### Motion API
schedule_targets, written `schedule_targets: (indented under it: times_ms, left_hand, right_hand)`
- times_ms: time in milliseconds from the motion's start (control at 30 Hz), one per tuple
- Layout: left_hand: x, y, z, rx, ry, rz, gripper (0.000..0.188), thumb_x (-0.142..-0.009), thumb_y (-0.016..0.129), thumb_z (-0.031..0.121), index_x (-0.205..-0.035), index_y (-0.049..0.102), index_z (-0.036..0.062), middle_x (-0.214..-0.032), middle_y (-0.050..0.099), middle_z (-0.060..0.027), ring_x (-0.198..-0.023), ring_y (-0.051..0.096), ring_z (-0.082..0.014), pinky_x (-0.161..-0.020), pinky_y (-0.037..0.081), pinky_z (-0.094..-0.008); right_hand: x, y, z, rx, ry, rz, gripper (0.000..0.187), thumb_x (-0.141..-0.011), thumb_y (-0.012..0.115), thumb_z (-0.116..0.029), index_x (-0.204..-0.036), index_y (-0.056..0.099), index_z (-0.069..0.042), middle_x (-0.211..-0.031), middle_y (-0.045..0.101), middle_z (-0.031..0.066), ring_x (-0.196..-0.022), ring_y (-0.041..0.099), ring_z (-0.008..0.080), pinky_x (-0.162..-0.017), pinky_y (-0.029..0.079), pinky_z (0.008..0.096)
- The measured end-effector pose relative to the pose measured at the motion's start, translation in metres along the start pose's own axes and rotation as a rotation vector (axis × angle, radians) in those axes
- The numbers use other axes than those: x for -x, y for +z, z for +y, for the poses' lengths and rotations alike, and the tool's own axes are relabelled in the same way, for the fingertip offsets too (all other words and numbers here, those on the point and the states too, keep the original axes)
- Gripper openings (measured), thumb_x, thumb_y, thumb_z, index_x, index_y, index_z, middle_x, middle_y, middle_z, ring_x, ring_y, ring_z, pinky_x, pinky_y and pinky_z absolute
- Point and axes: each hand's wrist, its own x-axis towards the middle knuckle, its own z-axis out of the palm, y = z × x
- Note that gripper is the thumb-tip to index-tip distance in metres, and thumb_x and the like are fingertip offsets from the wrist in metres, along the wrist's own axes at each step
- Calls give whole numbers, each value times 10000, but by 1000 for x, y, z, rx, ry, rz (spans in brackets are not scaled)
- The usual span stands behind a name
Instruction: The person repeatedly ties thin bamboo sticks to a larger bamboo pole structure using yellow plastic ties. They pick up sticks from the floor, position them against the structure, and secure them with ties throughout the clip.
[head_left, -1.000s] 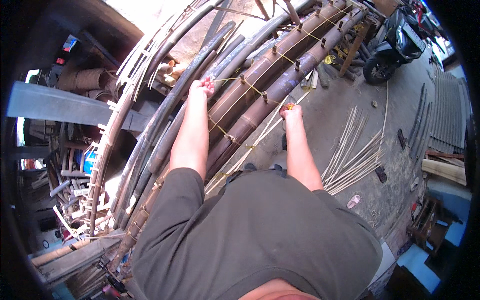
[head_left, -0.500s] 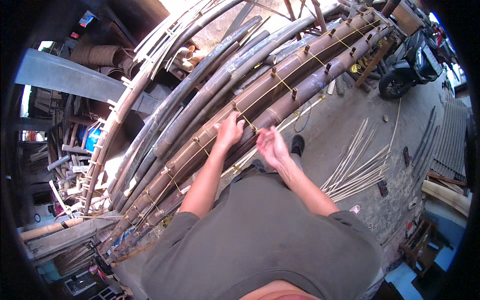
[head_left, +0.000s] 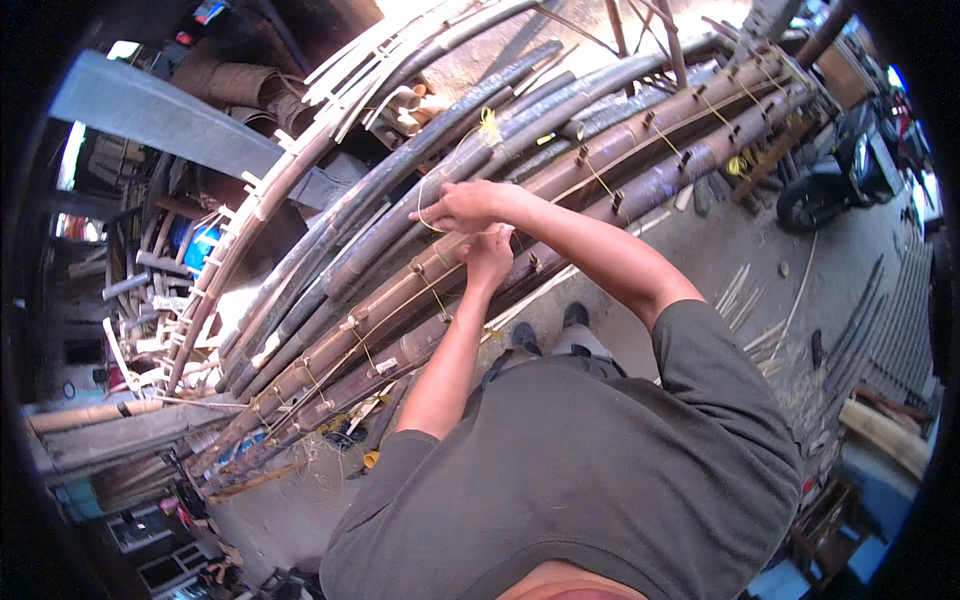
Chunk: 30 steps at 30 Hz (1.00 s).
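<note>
Two long brown bamboo poles, the farther one [head_left: 384, 303] and the nearer one [head_left: 415, 345], lie side by side before me, with short wooden pegs standing in them. Yellow cord [head_left: 598, 177] runs across from pole to pole between the pegs. My right hand [head_left: 468, 206] reaches across to the left above the farther pole, fingers closed on a loose length of this cord. The loose cord loops up to a yellow tangle [head_left: 488, 126] over the poles behind. Just below, my left hand [head_left: 488, 256] is closed at the farther pole; its fingers partly hide what they pinch, apparently cord.
More dark bamboo poles [head_left: 352, 250] lie beyond, next to a curved, pegged bamboo piece [head_left: 262, 208]. A grey beam [head_left: 180, 115] crosses at the upper left. To the right stand a motorcycle [head_left: 835, 185] and pale thin strips [head_left: 742, 300] on the floor.
My right hand has swung from the nearer pole up and left, past my left hand, drawing out cord. My left hand has shifted slightly right and stays at the farther pole.
</note>
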Motion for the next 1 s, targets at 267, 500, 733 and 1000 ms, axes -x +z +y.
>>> schedule_targets:
  times_ms: [267,500,733,1000]
  left_hand:
    - [9,-3,8,21,-44,130,300,-976,447,316,-1009,679,129,-903,694,-153,-869,646,-326,-861,280,-448]
    - [9,8,7,3,-30,190,269,-960,486,316,-950,683,134,-828,688,-128,-837,636,-297,-838,287,-447]
    - [-5,-13,28,242,10,100,238,-965,496,197,-937,694,67,-755,684,-86,-712,642,-168,-697,486,-350]
    - [-137,4,-42,-31,68,332,306,-954,446,257,-967,688,71,-924,681,-215,-879,643,-425,-783,497,-489]
  right_hand:
    - [8,2,28,393,405,-187,361,-849,580,-298,-1080,701,-50,-1065,700,149,-1066,650,288,-868,494,393]
    - [95,-7,21,-1348,-97,153,329,-959,519,-280,-779,600,-17,-590,518,9,-568,520,145,-621,470,332]
    - [155,138,-25,-591,125,232,401,-927,500,-320,-699,635,-19,-687,609,232,-673,615,416,-649,485,506]
    - [166,140,-34,-318,136,351,306,-844,540,-261,-643,607,-40,-606,588,199,-599,604,393,-625,493,486]
